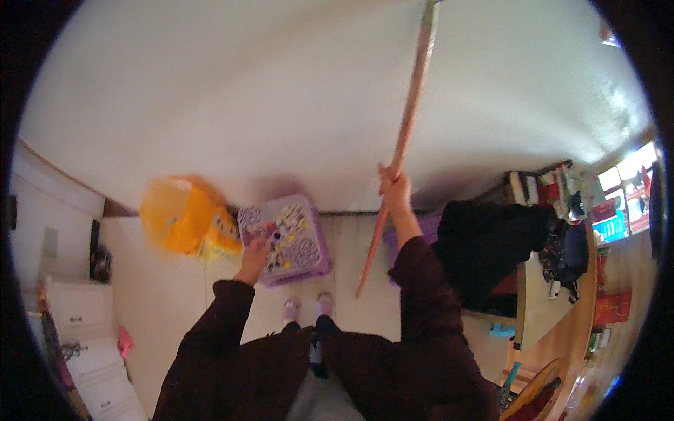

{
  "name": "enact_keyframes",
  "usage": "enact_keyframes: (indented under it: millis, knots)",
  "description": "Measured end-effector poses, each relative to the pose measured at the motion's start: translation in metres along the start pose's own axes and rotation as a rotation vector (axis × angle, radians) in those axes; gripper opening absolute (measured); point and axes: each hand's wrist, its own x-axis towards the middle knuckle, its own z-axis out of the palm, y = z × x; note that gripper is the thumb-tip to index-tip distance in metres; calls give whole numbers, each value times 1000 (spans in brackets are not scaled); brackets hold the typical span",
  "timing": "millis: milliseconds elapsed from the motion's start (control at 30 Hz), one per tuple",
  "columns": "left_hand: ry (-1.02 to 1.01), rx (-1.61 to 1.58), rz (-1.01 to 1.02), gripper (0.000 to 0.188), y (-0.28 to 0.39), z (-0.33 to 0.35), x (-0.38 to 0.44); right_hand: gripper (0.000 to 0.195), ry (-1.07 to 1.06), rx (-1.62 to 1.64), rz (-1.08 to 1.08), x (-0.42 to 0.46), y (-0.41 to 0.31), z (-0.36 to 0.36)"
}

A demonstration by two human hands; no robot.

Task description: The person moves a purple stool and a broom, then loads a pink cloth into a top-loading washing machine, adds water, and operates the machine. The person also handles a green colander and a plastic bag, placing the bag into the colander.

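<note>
My right hand (396,190) is closed around a long reddish pole (413,97), which slants up along the pale wall. Its lower end hangs over the floor and its upper end runs out at the top of the view. Over the near left part of a patterned lid on a purple storage box (300,231) is my left hand (255,258); blur hides whether its fingers touch or hold anything there. Just left of the box stands a bright orange-yellow bag (184,216), partly blurred. My feet in light shoes are on the floor in front of the box.
At the right, black cloth (489,247) lies heaped by a wooden desk (547,310) with books (532,187) at its back. Another purple box (434,226) stands partly behind my right arm. A white drawer cabinet (95,337) is at the left, and a chair (537,389) at lower right.
</note>
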Motion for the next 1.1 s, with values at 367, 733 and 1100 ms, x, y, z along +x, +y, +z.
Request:
enact_keyframes:
  millis: [367, 733, 1100]
  knots:
    - [294, 30, -263, 69, -67, -43, 9, 64, 402, -612, -661, -42, 2, 13]
    - [74, -318, -541, 73, -71, -32, 19, 68, -389, -431, 50, -111, 189, 101]
    - [106, -520, -530, 58, -93, -24, 29, 73, -546, -295, 454, -112, 273, 118]
